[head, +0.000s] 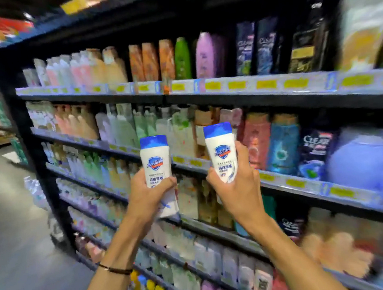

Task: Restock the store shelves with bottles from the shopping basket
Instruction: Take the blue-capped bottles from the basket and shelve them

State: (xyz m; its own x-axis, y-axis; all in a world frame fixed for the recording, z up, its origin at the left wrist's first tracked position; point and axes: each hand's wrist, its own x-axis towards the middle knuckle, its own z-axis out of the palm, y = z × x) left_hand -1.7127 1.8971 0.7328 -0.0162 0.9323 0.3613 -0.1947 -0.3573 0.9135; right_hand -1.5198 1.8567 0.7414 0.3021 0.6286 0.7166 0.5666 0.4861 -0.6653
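"Safeguard" shield logo, Chinese text below, on both white bottles (156, 169) (222, 155). "CLEAR" on dark bottles at 1 o'clock (245, 49) and 3 o'clock (314, 151). Yellow price tags (266, 84) unreadable.

Black shelves (240, 97) packed with upright bottles (282, 144).

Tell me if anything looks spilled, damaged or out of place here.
Nothing stands out. The left hand and right hand each hold an upright white Safeguard bottle, the left bottle and the right bottle, blue caps shut, no leaks showing. The shelves look full and orderly, though their edges are blurred.
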